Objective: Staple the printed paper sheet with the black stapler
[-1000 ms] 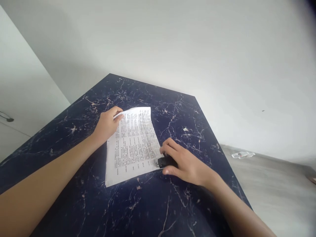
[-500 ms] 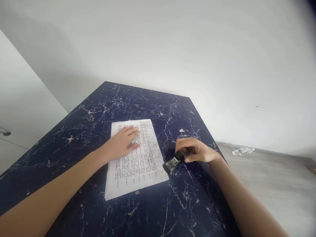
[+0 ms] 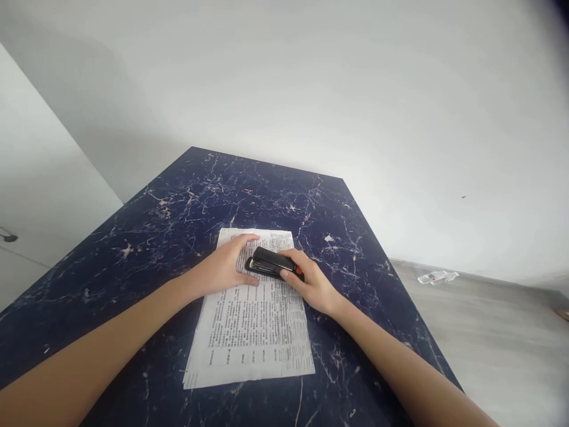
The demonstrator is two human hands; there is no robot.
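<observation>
Printed sheets of paper [image 3: 249, 326] lie stacked on the dark blue marbled table, their lower left corners slightly fanned. A black stapler [image 3: 271, 262] with an orange patch at its rear is over the upper part of the sheets. My right hand [image 3: 311, 277] grips its rear end, thumb on the near side. My left hand [image 3: 229, 264] is at the upper left of the paper, thumb and fingers spread around the stapler's front end. Whether the left fingers touch the stapler, I cannot tell.
The dark blue marbled table [image 3: 249, 190] reaches a pale wall at its far edge. A small white scrap [image 3: 329, 238] lies on it, right of the paper. On the grey floor to the right is a clear plastic bottle [image 3: 438, 277].
My right hand has carried the stapler left, from beside the paper to over its upper part. The sheets have shifted toward me and slightly right. My left hand has opened around the stapler's front.
</observation>
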